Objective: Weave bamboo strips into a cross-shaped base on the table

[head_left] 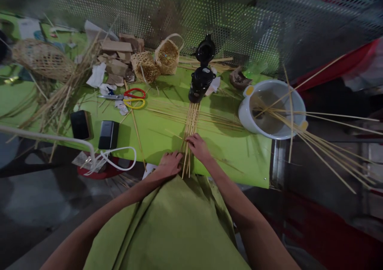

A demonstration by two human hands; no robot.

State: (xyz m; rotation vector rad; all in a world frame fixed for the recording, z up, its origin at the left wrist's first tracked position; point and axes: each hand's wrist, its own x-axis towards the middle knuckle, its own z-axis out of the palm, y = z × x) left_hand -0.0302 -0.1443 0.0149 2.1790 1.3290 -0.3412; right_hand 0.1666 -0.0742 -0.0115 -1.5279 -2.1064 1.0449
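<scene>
Upright bamboo strips [193, 120] run toward me over the green table, with thinner strips [223, 121] laid across them. My right hand [198, 145] is closed in a pinch on a strip in the upright bundle. Beside the bundle's near end, my left hand [171, 163] lies palm down at the table edge, its fingers extended and touching the strips. A black flask [200, 82] with a raised lid stands on the far ends of the upright strips. What lies beneath my fingertips is hidden.
At right, a white bucket [243, 112] holds water and strips sticking out past the table. Scissors [127, 98], small woven baskets [168, 58], a black box [108, 135], a dark phone-like object [80, 125] and loose strips [64, 92] lie left. A white cable [134, 158] hangs at the front edge.
</scene>
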